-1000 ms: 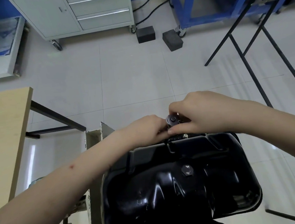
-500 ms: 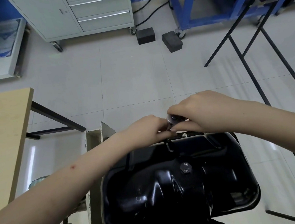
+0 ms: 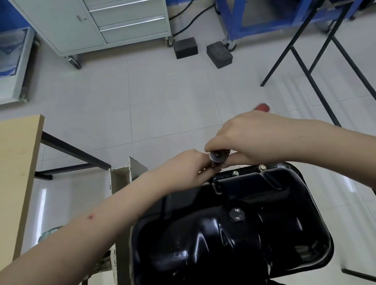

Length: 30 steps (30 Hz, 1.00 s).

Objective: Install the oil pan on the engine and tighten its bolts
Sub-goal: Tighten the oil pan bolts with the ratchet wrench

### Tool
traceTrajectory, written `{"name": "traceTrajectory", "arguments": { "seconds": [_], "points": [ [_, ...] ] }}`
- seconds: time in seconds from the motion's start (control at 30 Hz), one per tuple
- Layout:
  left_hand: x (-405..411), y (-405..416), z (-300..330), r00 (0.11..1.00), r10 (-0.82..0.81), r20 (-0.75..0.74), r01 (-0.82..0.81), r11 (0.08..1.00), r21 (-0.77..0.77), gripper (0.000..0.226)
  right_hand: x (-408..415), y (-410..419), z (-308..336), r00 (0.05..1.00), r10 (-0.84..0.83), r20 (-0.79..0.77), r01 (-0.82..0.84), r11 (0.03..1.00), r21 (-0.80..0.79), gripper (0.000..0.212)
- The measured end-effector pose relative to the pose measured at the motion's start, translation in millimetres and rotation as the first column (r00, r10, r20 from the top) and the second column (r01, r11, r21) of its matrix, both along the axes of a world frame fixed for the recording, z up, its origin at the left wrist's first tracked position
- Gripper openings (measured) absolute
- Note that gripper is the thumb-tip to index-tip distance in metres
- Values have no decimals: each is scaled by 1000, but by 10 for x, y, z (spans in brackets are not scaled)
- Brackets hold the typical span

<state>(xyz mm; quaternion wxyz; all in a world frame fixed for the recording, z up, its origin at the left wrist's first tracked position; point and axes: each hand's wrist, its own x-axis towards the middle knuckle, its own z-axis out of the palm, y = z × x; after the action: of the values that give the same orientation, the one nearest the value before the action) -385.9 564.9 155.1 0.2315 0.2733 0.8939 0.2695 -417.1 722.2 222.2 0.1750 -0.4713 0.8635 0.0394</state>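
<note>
Two hands meet at the far rim of the black oil pan [image 3: 231, 234]: right hand [image 3: 248, 141] grasps a ratchet head [image 3: 218, 157] from above; left hand [image 3: 189, 167] pinches beneath it. Two flange bolts [image 3: 235, 173] sit just beside this grip.

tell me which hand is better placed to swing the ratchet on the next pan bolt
Right, probably. The right hand already grips the ratchet, its red handle tip poking out past the knuckles. The left hand only pinches below the head, steadying it at the oil pan rim.
</note>
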Motion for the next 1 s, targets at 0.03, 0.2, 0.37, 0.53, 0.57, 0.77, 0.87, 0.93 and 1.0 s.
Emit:
{"name": "traceTrajectory", "arguments": {
  "seconds": [0.03, 0.2, 0.37, 0.53, 0.57, 0.77, 0.87, 0.93, 1.0],
  "points": [
    [-7, 0, 4, 1000, 17, 17, -17, 1000, -4, 26, 5, -1, -8, 998, -55, -12, 55, 999, -1, 27],
    [-10, 37, 2, 996, 91, 7, -91, 995, -35, 25, 125, -2, -59, 956, -289, -41, 287, 956, -52, 39],
    [-19, 48, -8, 998, 62, -19, -63, 997, -45, 25, 103, 32, -40, 972, -234, -26, 231, 968, -99, 30],
    [-11, 25, -8, 998, -52, -35, 51, 998, -20, 26, 11, 55, -28, 999, 7, -34, -10, 995, -99, 26],
    [-14, 23, -8, 998, -52, -26, 51, 998, -32, 26, 6, 46, -21, 1000, -5, -27, 3, 996, -94, 26],
    [-31, 32, -24, 999, 3, -43, -8, 993, -116, 25, 136, 14, -14, 969, -240, -56, 240, 971, -7, 44],
    [-26, 57, -58, 996, 8, -93, -25, 985, -174, 27, 191, 9, -33, 961, -263, -82, 263, 965, -8, 42],
    [-26, 55, -40, 997, 14, -82, -25, 990, -139, 27, 152, 21, -33, 969, -239, -61, 238, 971, -14, 36],
    [-27, 45, -3, 998, -5, -61, -1, 996, -94, 27, 105, 37, -20, 984, -175, -27, 175, 984, -21, 29]
  ]
}}
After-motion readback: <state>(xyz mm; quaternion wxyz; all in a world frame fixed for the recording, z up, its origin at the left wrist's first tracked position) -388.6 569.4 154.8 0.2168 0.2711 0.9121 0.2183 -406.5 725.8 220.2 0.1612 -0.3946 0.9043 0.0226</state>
